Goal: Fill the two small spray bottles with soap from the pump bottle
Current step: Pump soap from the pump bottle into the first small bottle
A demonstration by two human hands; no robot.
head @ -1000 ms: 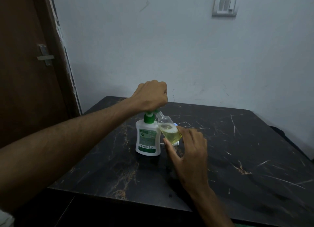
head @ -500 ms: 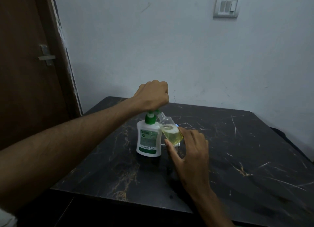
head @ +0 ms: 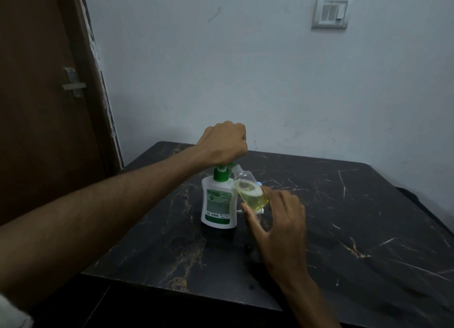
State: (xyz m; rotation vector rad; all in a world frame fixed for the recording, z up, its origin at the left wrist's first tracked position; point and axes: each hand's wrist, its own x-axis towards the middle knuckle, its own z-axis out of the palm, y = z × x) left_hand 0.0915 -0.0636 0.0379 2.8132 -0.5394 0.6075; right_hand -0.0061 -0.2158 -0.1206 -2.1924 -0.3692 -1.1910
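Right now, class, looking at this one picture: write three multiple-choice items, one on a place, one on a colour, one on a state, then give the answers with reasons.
1. Where does the pump bottle stand?
A. on the dark table
B. on the floor
C. on a shelf

2. What colour is the pump head?
A. red
B. green
C. blue

3. How is the small bottle held?
A. upright, capped
B. lying flat on the table
C. tilted, its open neck at the pump's nozzle

Answers: 1 A, its base rests on the marbled top. 2 B, the collar under the left hand is green. 3 C, the right hand tips it toward the spout, yellow soap inside.
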